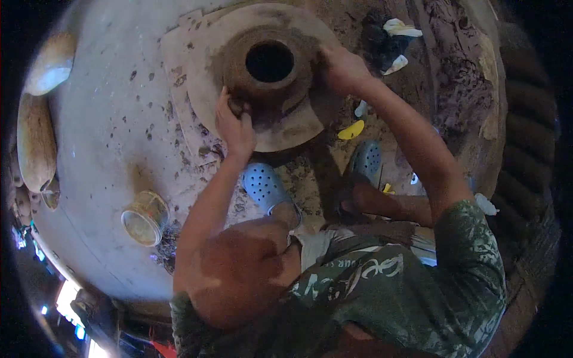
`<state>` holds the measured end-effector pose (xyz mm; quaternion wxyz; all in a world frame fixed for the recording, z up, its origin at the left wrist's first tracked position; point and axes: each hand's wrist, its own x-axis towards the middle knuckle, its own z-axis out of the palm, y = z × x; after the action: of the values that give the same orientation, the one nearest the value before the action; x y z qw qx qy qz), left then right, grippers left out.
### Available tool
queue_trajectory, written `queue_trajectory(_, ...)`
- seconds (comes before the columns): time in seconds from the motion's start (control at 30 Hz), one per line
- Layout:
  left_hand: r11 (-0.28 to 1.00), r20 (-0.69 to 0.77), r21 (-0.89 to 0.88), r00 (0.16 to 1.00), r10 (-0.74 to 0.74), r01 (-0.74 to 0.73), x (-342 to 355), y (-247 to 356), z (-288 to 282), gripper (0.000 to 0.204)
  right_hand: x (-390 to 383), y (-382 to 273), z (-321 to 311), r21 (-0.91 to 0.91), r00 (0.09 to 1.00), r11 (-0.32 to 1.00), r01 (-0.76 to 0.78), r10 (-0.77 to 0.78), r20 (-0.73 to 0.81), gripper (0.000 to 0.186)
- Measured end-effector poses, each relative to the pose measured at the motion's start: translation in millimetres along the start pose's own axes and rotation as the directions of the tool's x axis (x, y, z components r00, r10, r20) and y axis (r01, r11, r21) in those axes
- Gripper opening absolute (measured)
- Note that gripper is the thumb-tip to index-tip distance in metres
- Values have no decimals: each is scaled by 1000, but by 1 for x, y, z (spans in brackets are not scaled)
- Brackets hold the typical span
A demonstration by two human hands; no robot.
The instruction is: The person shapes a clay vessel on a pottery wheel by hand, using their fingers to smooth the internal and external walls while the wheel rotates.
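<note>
A brown clay pot [301, 70] with a round dark mouth rests on a wide round wheel disc [280, 140]. My left hand [236, 126] is against the near left side of the pot, its forefinger pointing up along the wall and its thumb bent. Whether a small tool or a lump sits between those fingers is too dark to tell. On the pot's right side my right hand [347, 73] presses with curled fingers, their tips lost in shadow. The two hands hold the pot from opposite sides.
A dirty plastic bucket [145, 218] stands at the left. Dark wet clay [456, 65] lies at the right, near pale crumpled scraps [401, 28]. A yellow curved piece [351, 130] lies between wheel and blue clogs [266, 186]. Long clay vessels [37, 143] line the far left.
</note>
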<state>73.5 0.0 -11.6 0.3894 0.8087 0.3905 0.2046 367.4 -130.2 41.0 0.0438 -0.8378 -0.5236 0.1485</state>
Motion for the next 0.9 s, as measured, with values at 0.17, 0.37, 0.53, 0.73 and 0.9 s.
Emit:
queue_trajectory(0.17, 988, 83, -65, 986, 142, -137, 5, -15, -10, 68, 20, -9, -4, -241, 991, 961, 135, -126, 54, 39)
queue_trajectory(0.37, 895, 146, 121, 899, 413, -430, 36, -4, -20, 91, -10, -30, 22, -206, 998, 978, 25, -36, -50, 24)
queue_trajectory(0.53, 901, 80, 203, 923, 376, -385, 19, 0, -9, 97, -42, -73, 30, -188, 988, 972, -141, 149, 29, 23)
queue_trajectory(0.73, 921, 49, 184, 939, 341, -344, 15, 7, -9, 81, -70, -120, 29, -169, 980, 986, -7, 41, 196, 25)
queue_trajectory(0.9, 983, 122, 88, 981, 149, -160, 4, -5, -9, 60, -89, -151, 30, 245, 953, 966, -88, 10, 302, 39)
